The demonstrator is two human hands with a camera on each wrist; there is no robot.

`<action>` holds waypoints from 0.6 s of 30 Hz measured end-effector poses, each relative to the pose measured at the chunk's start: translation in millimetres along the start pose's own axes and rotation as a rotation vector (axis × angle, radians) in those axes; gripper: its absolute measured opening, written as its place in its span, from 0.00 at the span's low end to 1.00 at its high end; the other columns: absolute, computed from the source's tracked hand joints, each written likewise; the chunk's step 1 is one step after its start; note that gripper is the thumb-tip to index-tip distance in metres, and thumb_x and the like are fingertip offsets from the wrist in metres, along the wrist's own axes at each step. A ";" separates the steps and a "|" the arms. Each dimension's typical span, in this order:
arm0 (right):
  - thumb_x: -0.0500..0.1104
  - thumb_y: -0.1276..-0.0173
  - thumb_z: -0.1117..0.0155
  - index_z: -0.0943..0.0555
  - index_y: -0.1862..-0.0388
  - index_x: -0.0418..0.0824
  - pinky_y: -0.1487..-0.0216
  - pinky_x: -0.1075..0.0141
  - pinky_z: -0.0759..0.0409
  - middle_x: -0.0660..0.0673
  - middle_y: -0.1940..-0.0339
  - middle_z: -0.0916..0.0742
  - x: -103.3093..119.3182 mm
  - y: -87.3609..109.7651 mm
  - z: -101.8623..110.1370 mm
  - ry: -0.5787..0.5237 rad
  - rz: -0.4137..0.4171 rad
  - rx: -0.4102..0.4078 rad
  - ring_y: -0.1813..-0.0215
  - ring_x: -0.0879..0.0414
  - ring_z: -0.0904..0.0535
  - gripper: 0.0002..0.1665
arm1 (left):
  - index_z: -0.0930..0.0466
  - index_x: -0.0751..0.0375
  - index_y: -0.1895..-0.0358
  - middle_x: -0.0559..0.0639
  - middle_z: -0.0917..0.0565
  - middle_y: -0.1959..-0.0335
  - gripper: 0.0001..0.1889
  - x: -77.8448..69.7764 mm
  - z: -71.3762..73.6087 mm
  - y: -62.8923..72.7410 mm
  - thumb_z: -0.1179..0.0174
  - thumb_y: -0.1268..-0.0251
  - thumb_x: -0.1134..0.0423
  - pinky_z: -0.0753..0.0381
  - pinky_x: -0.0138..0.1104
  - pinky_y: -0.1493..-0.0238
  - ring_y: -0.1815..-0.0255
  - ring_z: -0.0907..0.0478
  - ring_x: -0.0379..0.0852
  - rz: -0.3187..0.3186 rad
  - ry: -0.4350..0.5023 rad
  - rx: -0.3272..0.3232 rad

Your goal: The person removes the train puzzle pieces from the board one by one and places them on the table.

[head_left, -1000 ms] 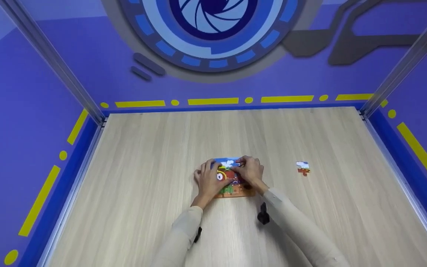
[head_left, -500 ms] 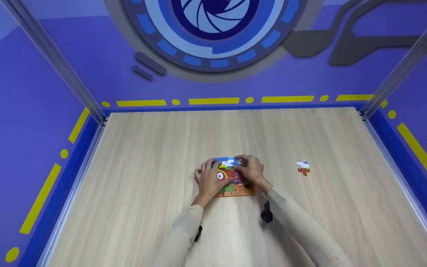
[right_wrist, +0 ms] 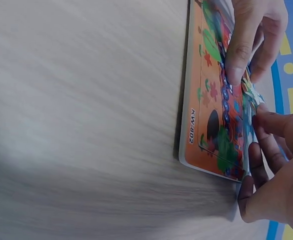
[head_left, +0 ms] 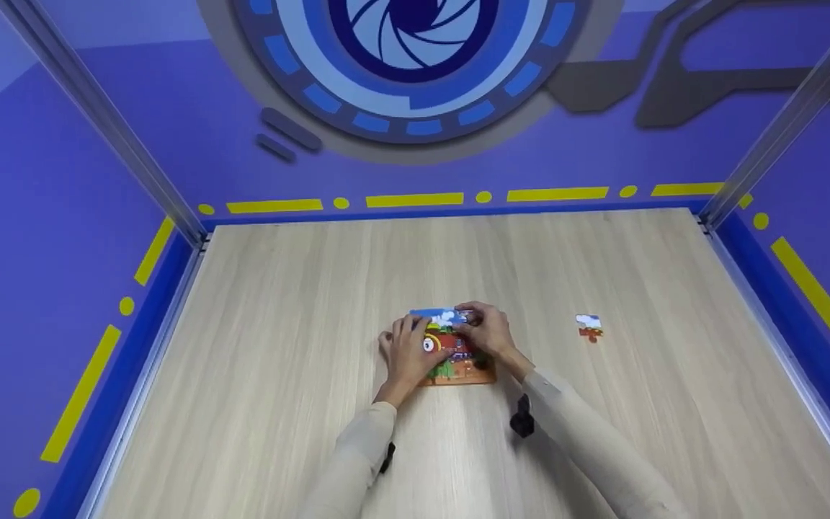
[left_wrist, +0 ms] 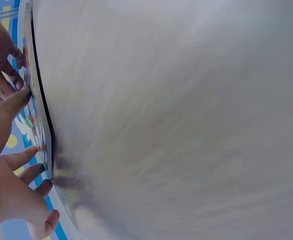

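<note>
A small jigsaw puzzle board [head_left: 458, 376] lies on the wooden table, with a cartoon picture in blue, red, green and orange. Its orange edge bears the print KW-802 in the right wrist view. My left hand [head_left: 406, 353] rests across the board's left side, fingers spread on the far left edge, thumb [right_wrist: 240, 57] pressing on the picture. At the upper right corner my right hand [head_left: 488, 331] pinches a puzzle piece [head_left: 470, 317] between thumb and fingers; the hand hides most of that piece. In the left wrist view, the board [left_wrist: 42, 120] shows edge-on under the left fingertips.
To the right, apart from the board, lies a puzzle piece or joined pieces [head_left: 589, 326] with white, blue and red-brown print. Blue panels [head_left: 415, 173] with yellow marks and metal posts [head_left: 782, 108] enclose the wooden tabletop [head_left: 278, 324].
My right hand has shifted slightly to the right at the upper right corner, its wrist swinging outward. The left hand and the board stay in place.
</note>
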State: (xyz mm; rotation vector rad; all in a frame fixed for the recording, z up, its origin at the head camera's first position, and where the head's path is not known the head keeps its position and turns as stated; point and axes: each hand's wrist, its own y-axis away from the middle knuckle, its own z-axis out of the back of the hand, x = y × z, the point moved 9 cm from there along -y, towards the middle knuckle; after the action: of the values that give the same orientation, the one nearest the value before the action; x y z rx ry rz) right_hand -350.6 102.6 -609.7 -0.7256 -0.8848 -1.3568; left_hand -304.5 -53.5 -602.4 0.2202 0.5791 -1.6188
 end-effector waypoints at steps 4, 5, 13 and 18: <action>0.32 0.34 0.29 0.15 0.48 0.37 0.63 0.69 0.21 0.41 0.65 0.11 2.3 2.2 2.4 -0.044 0.047 -0.005 0.66 0.58 0.19 0.16 | 0.18 0.58 0.39 0.57 0.21 0.41 0.37 -2.2 0.8 0.0 0.23 0.51 0.42 0.36 0.59 0.41 0.37 0.28 0.59 -0.008 0.001 0.000; 0.31 0.35 0.29 0.15 0.48 0.37 0.64 0.70 0.22 0.41 0.66 0.11 2.5 2.9 3.4 -0.054 0.056 -0.007 0.66 0.58 0.20 0.15 | 0.18 0.58 0.39 0.57 0.21 0.41 0.37 -2.5 1.0 -0.1 0.23 0.51 0.42 0.36 0.59 0.40 0.37 0.27 0.59 -0.011 0.001 -0.002; 0.29 0.37 0.28 0.16 0.51 0.35 0.65 0.73 0.25 0.39 0.68 0.12 -0.4 6.5 22.5 -0.100 0.069 -0.053 0.66 0.55 0.19 0.16 | 0.18 0.59 0.39 0.58 0.21 0.41 0.38 -0.3 -0.4 -0.7 0.23 0.51 0.41 0.37 0.60 0.38 0.36 0.28 0.59 -0.005 0.003 0.001; 0.28 0.38 0.29 0.16 0.50 0.33 0.63 0.74 0.24 0.35 0.65 0.12 -2.3 8.1 41.3 -0.125 0.058 -0.073 0.63 0.49 0.16 0.17 | 0.17 0.60 0.40 0.57 0.21 0.41 0.37 0.0 -1.2 -0.5 0.23 0.52 0.41 0.37 0.60 0.38 0.36 0.28 0.59 -0.009 0.010 0.000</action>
State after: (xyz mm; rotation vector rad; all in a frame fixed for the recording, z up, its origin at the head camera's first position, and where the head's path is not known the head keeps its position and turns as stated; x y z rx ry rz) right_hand -347.2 140.0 -590.6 -0.8939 -0.9096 -1.3088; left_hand -305.2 -52.9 -603.3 0.2265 0.5883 -1.6270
